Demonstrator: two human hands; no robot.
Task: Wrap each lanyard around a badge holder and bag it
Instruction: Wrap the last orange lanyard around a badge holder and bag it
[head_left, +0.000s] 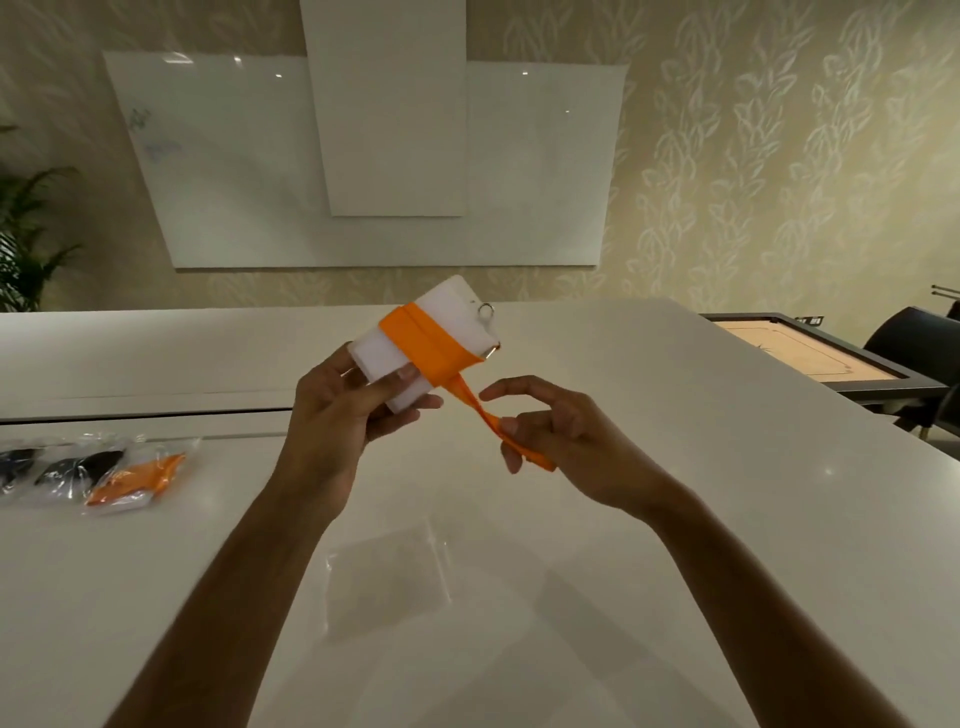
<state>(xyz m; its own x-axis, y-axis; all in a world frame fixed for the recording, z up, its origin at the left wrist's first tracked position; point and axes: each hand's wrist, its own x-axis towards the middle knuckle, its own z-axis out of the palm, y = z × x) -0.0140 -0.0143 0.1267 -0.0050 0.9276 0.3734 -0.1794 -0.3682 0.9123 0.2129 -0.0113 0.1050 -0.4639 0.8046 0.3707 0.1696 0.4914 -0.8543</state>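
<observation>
My left hand (343, 410) grips the lower end of a white badge holder (452, 312), held up above the table and tilted up to the right. An orange lanyard (426, 338) is wound in bands across the holder's middle. A small metal ring (486, 310) sits at the holder's top edge. The lanyard's loose tail runs down to the right into my right hand (561, 441), which pinches it between thumb and curled fingers. An empty clear plastic bag (387, 574) lies flat on the white table (675, 519) beneath my forearms.
At the table's left, three clear bags hold wrapped badge sets: one orange (137, 480) and two dark ones (78, 467). A whiteboard (234, 182) hangs on the far wall. A carrom board (810, 345) and a dark chair (914, 332) stand at the right. A plant (26, 234) fills the left corner.
</observation>
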